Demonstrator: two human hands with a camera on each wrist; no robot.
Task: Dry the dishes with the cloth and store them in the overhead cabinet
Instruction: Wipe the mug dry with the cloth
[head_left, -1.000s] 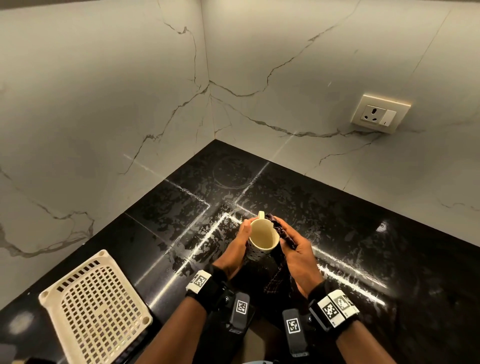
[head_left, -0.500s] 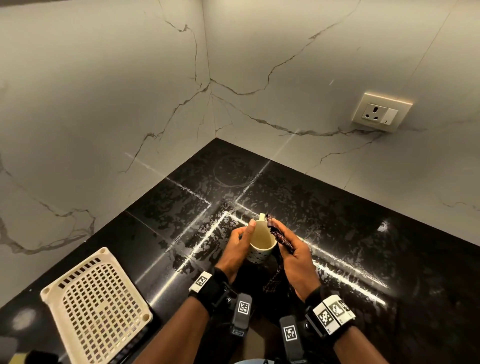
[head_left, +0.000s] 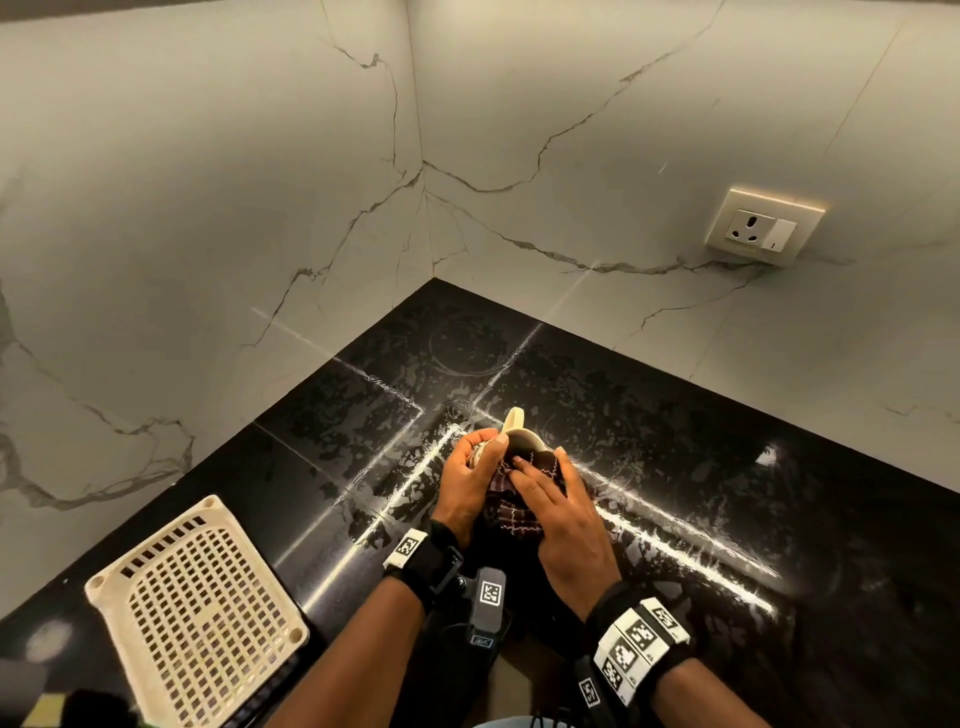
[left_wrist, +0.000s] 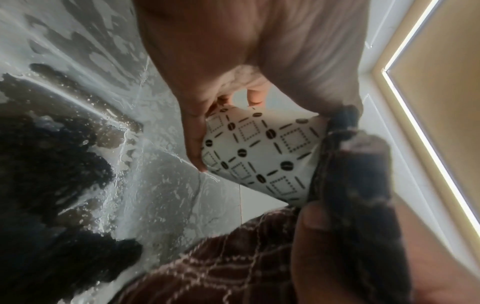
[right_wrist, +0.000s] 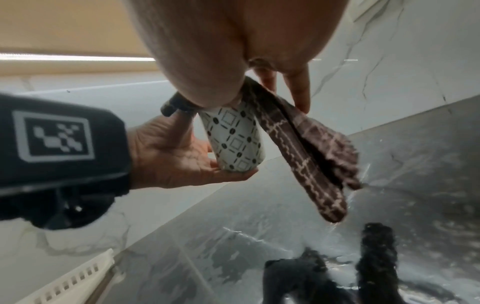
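Note:
A cream mug (head_left: 522, 435) with a black diamond pattern (left_wrist: 259, 152) is held above the wet black counter, handle pointing away from me. My left hand (head_left: 467, 470) grips its side and base, palm under it in the right wrist view (right_wrist: 176, 156). A dark brown checked cloth (head_left: 511, 501) is draped over the mug's mouth and hangs down beside it (right_wrist: 306, 148). My right hand (head_left: 558, 506) pinches the cloth over the rim, fingers lying on top. The mug's inside is hidden by cloth and fingers.
A cream perforated plastic basket (head_left: 197, 623) lies upside down at the front left of the counter (head_left: 727, 467). Marble walls meet in a corner behind. A wall socket (head_left: 761, 226) sits on the right wall. Water streaks cover the counter.
The mug's mouth was open to view with the cloth at its right edge. Now my right hand has brought the cloth over the mouth and covers it.

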